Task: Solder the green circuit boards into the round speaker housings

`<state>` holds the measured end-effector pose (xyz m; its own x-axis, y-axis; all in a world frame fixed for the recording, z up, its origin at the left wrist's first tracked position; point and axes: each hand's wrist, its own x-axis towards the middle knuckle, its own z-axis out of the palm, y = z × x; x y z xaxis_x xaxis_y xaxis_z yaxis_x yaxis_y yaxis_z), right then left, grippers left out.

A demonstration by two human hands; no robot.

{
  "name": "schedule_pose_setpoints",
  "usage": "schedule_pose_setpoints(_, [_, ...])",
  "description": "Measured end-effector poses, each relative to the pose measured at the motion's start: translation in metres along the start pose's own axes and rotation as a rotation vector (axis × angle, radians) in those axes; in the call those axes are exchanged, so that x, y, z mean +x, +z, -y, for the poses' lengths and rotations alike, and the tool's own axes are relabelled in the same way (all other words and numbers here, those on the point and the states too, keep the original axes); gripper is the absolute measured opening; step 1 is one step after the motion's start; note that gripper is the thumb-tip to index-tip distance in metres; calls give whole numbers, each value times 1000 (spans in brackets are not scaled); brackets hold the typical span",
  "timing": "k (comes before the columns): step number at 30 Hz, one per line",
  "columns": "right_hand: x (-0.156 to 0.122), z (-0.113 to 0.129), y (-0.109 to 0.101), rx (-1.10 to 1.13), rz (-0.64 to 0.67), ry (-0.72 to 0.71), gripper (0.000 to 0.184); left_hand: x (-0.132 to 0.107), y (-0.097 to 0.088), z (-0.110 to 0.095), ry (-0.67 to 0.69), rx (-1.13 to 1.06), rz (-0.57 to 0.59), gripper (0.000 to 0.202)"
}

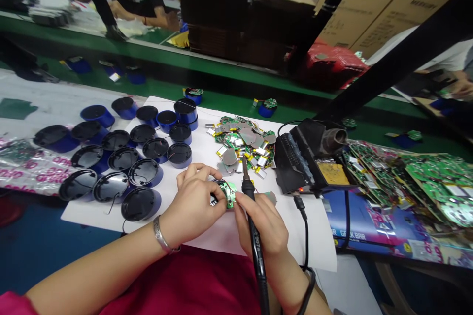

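Note:
My left hand (195, 202), with a metal bracelet at the wrist, pinches a small green circuit board (230, 194) above the white paper. A dark part under the board is mostly hidden by my fingers. In my right hand (268, 224) is a black soldering iron (254, 243), its tip pointing up and away from me. The thumb and fingertip of that hand also meet the board's right edge. Just beyond both hands lies a pile of circuit boards (240, 140) with silver battery cells and round grey plates. Several blue cups with black insides (138, 203) stand left of my left hand.
A soldering station (305, 157) with a yellow sponge (332, 173) stands to the right, its cable running toward me. Green board panels (439, 182) are stacked further right. Beyond, a green conveyor (229, 103) carries blue cups with boards. A person (129, 0) sits across it.

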<state>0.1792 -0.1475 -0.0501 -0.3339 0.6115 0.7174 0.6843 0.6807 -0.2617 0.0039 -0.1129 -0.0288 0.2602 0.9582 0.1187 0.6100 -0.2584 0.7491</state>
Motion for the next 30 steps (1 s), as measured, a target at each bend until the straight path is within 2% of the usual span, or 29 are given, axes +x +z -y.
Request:
schedule_pose_setpoints(2, [3,1,-5,-10,-72,69,47,1,-1,-2,-37,13,30,17])
schedule_pose_setpoints(6, [15,2,-26,54,-134,415,34,3,-4,-4,-67,60,90,18])
schedule_pose_setpoints(8, [22,1,-36,119,-164,491,23,4,-5,-5,-69,75,113,19])
schedule_pose_setpoints(12, [31,-1,-46,97,-234,417,5,5,-5,-7,-82,88,131,17])
schedule_pose_setpoints(20, [33,2,-49,-37,-111,249,7,3,-2,-6,-80,65,75,14])
schedule_pose_setpoints(25, [33,0,-48,-9,-88,253,9,0,2,-5,-70,56,13,14])
schedule_pose_setpoints(30, [33,-1,-49,126,-42,302,12,-2,6,-5,-79,59,-25,14])
